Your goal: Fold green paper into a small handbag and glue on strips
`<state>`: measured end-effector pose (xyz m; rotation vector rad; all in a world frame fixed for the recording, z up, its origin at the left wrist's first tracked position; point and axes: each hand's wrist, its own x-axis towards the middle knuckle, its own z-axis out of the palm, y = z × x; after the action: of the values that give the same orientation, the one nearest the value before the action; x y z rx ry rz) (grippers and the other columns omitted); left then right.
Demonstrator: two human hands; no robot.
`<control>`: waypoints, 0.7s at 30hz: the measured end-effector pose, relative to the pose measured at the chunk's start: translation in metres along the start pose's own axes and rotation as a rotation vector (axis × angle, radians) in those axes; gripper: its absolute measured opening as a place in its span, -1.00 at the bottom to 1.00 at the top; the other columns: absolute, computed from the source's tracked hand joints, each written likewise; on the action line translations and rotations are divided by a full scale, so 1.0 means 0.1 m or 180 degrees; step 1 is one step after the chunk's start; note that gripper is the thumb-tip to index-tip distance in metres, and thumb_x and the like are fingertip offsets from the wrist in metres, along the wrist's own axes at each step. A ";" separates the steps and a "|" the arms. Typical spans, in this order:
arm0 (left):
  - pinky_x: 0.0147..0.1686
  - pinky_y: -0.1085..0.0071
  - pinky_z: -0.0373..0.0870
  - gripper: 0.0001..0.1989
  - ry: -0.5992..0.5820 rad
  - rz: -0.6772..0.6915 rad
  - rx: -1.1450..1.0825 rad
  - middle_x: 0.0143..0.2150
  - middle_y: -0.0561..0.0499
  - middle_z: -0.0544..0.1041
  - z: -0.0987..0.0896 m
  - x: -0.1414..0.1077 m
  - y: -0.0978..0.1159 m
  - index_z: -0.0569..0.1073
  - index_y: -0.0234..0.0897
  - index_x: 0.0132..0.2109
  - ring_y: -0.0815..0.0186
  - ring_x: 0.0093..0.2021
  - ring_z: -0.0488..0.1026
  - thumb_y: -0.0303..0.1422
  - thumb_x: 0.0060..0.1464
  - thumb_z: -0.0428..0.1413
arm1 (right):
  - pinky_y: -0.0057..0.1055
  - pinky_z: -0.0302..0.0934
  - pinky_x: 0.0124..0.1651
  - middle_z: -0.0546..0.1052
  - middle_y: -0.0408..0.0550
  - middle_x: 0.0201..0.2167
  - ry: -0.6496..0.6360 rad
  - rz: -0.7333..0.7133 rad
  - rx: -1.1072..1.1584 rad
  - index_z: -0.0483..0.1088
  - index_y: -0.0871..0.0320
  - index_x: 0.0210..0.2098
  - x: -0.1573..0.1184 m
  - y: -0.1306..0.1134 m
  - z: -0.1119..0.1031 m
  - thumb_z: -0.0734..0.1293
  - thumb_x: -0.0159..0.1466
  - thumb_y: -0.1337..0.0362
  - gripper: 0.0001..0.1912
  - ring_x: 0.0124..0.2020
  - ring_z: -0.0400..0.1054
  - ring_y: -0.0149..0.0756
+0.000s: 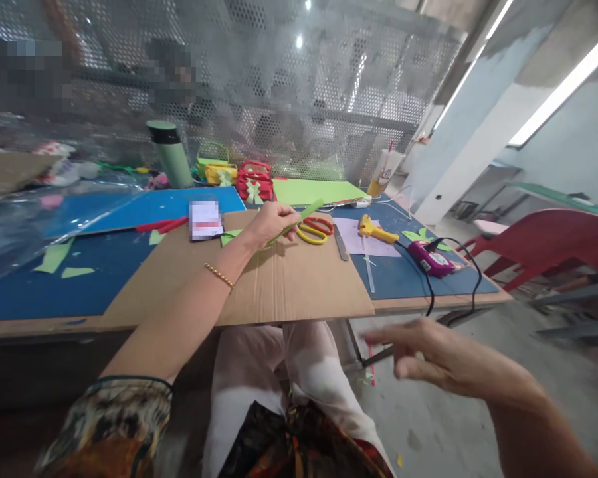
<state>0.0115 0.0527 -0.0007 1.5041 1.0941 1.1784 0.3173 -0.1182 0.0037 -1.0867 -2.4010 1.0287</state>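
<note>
My left hand (274, 226) is closed on a light green paper strip (311, 209), above a brown cardboard sheet (259, 292). The strip's end sticks out past my fingers to the upper right. Just right of that hand lie scissors with orange and yellow handles (313, 234). A second piece of green paper (230, 237) shows beside my left wrist. My right hand (423, 355) hangs in the air off the table's front edge, right of my knees. Its fingers stretch left with the thumb apart, slightly blurred, and nothing shows in them.
A craft knife (341, 242) lies on the cardboard's right side. Beyond are a yellow glue gun (376, 230), a purple power box (431, 259) with black cables, and a drink cup (383, 174). Small paper bags (254, 182), a phone (206, 221) and a green flask (172, 156) stand or lie behind.
</note>
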 end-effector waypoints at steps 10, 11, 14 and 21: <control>-0.44 0.53 0.49 -0.76 -0.0701 0.0435 -0.0354 -0.52 0.03 0.56 0.01 -0.15 0.10 0.56 -0.40 -0.41 0.46 -0.53 0.50 -0.47 0.26 0.27 | -0.46 -0.10 -0.63 0.21 -0.23 -0.74 0.1605 -0.0212 0.0598 0.26 0.11 -0.66 2.00 0.02 -0.18 0.34 0.06 -0.55 -0.19 -0.68 0.03 -0.52; -0.44 0.54 0.49 -0.75 -0.0714 0.0425 -0.0366 -0.53 0.03 0.55 0.01 -0.16 0.12 0.56 -0.40 -0.42 0.46 -0.52 0.50 -0.45 0.26 0.28 | -0.45 -0.13 -0.61 0.19 -0.24 -0.73 0.1648 -0.0295 0.0760 0.23 0.10 -0.66 2.14 0.03 -0.16 0.35 0.07 -0.54 -0.20 -0.67 -0.01 -0.52; -0.47 0.54 0.48 -0.77 -0.0628 0.0209 -0.0367 -0.54 0.05 0.54 -0.01 -0.17 0.15 0.56 -0.40 -0.42 0.46 -0.54 0.49 -0.49 0.25 0.27 | -0.42 -0.13 -0.56 0.18 -0.22 -0.69 0.2026 -0.0507 0.0604 0.23 0.11 -0.67 2.34 0.08 -0.11 0.37 0.14 -0.45 -0.24 -0.61 0.02 -0.50; -0.44 0.50 0.52 -0.76 -0.0826 -0.0331 -0.0139 -0.50 -0.03 0.61 -0.11 -0.17 0.14 0.55 -0.41 -0.40 0.43 -0.55 0.53 -0.50 0.29 0.23 | -0.41 0.01 -0.48 0.34 -0.15 -0.67 0.2151 -0.0521 0.0172 0.32 0.14 -0.66 2.28 0.21 -0.16 0.41 0.25 -0.30 -0.31 -0.57 0.15 -0.44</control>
<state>0.0001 0.0350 0.0113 1.4998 0.9525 0.9015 0.1852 0.0700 -0.0029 -0.9937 -1.8620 0.5450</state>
